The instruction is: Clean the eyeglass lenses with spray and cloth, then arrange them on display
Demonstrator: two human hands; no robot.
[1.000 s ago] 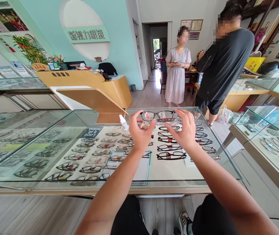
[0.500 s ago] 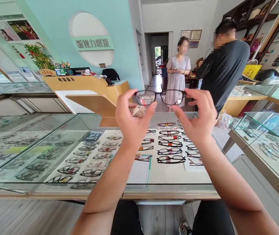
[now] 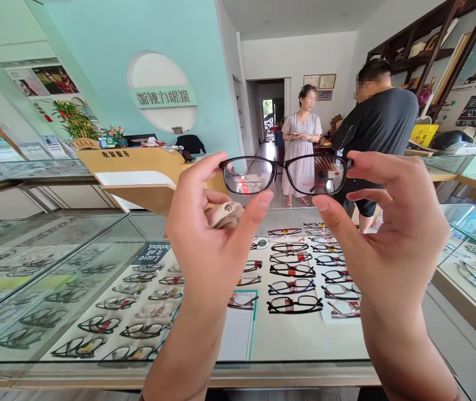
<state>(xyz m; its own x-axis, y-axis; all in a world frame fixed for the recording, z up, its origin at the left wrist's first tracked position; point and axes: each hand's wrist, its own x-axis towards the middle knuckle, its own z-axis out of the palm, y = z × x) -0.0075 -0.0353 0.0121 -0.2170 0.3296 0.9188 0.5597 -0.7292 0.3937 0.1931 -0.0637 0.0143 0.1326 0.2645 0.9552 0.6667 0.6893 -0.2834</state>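
Both forearms rise from the bottom edge, bent upward, with the backs of the hands turned toward the camera. The left hand (image 3: 204, 239) pinches one end of a pair of black-rimmed glasses (image 3: 282, 165), forefinger on the top corner and thumb under the lens, while its lower fingers curl around a small crumpled beige cloth (image 3: 225, 214). The right hand (image 3: 388, 234) mirrors it at the other end, forefinger laid to the hinge and thumb tip just below the rim, the other fingers loosely spread. A second ago the glasses sat low, just above the glass surface (image 3: 305, 340); now they are lifted well clear of it and drawn closer to the face, held level with the lenses facing the camera, so their whole weight rests in the two pinches. Whether the temples are folded cannot be told. Below, under the glass, rows of display frames (image 3: 292, 271) lie on white trays. Farther back stands a wooden reception desk (image 3: 137, 167), and beyond it, a person in a pale dress (image 3: 302, 150) and a person in a dark shirt (image 3: 382, 133).
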